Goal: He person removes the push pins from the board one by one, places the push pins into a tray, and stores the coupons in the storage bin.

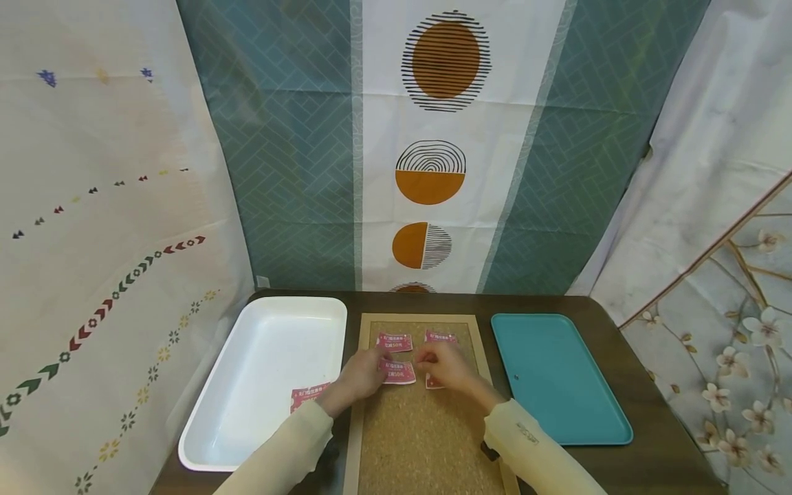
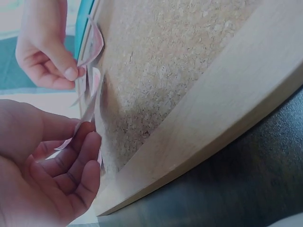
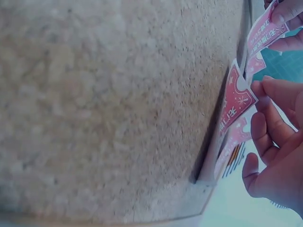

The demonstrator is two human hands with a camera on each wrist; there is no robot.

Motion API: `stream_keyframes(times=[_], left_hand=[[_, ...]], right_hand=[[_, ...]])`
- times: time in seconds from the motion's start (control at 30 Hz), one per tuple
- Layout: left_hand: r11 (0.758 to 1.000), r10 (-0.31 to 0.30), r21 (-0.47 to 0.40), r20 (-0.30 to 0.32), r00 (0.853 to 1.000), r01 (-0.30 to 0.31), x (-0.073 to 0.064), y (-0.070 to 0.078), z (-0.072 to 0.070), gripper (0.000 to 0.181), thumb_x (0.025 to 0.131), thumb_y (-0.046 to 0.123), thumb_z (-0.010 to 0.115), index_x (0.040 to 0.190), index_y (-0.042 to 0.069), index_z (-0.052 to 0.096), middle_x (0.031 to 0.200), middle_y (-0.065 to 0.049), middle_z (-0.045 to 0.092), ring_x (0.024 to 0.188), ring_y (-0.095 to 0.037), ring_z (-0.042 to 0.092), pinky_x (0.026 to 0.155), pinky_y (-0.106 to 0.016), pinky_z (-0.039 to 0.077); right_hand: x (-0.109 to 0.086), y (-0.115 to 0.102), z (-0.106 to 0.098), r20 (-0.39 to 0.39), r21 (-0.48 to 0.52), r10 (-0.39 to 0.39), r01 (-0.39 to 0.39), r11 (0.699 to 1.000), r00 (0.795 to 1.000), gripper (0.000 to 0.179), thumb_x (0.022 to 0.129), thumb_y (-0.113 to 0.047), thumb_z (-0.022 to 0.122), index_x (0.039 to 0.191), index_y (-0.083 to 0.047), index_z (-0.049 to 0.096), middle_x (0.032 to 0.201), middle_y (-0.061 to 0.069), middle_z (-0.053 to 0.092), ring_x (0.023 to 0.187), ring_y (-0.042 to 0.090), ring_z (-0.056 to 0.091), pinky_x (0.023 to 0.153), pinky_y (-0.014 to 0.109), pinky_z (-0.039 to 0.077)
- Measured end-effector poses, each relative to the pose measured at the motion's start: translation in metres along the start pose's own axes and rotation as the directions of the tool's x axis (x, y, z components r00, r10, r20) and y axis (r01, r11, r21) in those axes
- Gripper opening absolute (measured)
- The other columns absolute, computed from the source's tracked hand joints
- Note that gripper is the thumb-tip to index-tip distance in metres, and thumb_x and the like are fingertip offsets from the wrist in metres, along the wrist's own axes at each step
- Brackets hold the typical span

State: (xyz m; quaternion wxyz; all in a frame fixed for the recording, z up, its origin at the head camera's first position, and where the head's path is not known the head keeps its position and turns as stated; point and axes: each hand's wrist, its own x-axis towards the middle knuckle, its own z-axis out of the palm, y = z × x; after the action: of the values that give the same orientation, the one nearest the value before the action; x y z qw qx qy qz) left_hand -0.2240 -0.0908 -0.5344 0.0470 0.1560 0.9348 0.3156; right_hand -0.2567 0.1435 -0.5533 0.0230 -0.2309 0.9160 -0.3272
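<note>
Several pink paper coupons with white lettering lie in two rows on a wood-framed corkboard [image 1: 427, 440]. My left hand [image 1: 361, 373] pinches the edge of the lower left coupon [image 1: 399, 372]. In the left wrist view, this hand [image 2: 61, 161] has its thumb and index on the paper, other fingers curled. My right hand [image 1: 447, 364] partly hides the lower right coupon [image 1: 433, 383]; in the right wrist view its thumb and index pinch near that coupon's corner [image 3: 236, 97]. Above are the upper left coupon [image 1: 394, 342] and upper right coupon [image 1: 441, 337], the latter partly covered.
Left of the board stands a white tray [image 1: 262, 371] with at least one pink coupon [image 1: 303, 396] in it, partly behind my left forearm. A teal tray [image 1: 559, 378] lies to the right. Everything is on a dark table [image 1: 656, 426] with a patterned curtain behind it.
</note>
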Motion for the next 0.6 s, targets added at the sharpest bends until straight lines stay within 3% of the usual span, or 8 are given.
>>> stream_keyframes(times=[0.13, 0.33, 0.6], left_hand=[[1.0, 0.007, -0.022, -0.02, 1.0, -0.007, -0.002, 0.002, -0.002, 0.027, 0.095, 0.005, 0.068, 0.122, -0.001, 0.071, 0.072, -0.002, 0.063, 0.053, -0.011, 0.05, 0.045, -0.025, 0.037], [1.0, 0.013, -0.025, -0.029, 1.0, -0.014, -0.001, 0.006, -0.006, 0.028, 0.095, 0.004, 0.068, 0.122, -0.001, 0.071, 0.069, -0.003, 0.062, 0.052, -0.009, 0.049, 0.044, -0.023, 0.036], [0.999, -0.004, -0.047, -0.037, 0.999, 0.002, 0.0, 0.008, -0.015, 0.029, 0.097, 0.005, 0.07, 0.125, 0.0, 0.071, 0.091, -0.01, 0.073, 0.054, -0.01, 0.052, 0.045, -0.023, 0.038]], right_hand=[[-0.006, 0.0, -0.006, -0.018, 0.015, -0.027, 0.028, 1.0, 0.999, 0.004, 0.095, -0.01, 0.079, 0.096, -0.013, 0.081, 0.092, -0.005, 0.079, 0.081, 0.007, 0.069, 0.081, 0.034, 0.06], [-0.013, 0.004, -0.016, -0.011, 0.075, -0.001, 0.001, 0.997, 1.0, 0.008, 0.095, -0.004, 0.076, 0.101, -0.007, 0.081, 0.096, 0.0, 0.078, 0.085, 0.011, 0.067, 0.078, 0.03, 0.058], [-0.02, 0.011, -0.025, -0.039, 0.084, 0.05, -0.047, 0.995, 0.998, 0.013, 0.093, 0.0, 0.077, 0.102, -0.008, 0.082, 0.099, 0.001, 0.079, 0.089, 0.015, 0.068, 0.084, 0.038, 0.062]])
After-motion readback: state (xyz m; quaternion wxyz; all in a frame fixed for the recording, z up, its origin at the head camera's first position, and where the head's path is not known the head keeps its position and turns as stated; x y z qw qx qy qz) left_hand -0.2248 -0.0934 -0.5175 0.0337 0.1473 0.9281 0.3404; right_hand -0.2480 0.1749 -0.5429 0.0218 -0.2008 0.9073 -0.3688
